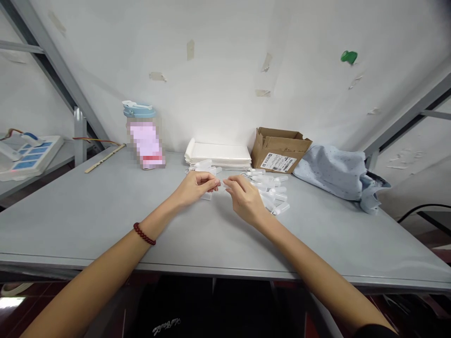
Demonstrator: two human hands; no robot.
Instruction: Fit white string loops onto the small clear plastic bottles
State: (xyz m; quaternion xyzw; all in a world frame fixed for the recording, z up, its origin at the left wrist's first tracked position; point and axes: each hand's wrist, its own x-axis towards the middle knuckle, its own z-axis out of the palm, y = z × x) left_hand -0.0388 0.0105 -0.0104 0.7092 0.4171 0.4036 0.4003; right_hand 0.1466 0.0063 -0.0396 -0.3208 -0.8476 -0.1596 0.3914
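Note:
Over the middle of the grey table [218,234], my left hand [195,188] and my right hand [244,197] face each other with a narrow gap between the fingertips. Both are closed in a pinch. Something tiny and thin shows between them, too small to name. Beside and behind my right hand lies a loose pile of small translucent plastic bottles [281,208], some with thin tips. A few similar pieces [203,165] rest behind my left hand, partly covered by it. One clear piece [206,197] lies just under the left fingers.
Against the wall are a stack of white sheets [221,151] and an open cardboard box [278,145]. A light blue cloth [331,171] lies at right. A blue-lidded cup [139,111], blurred below, and a wooden strip [104,158] are at left.

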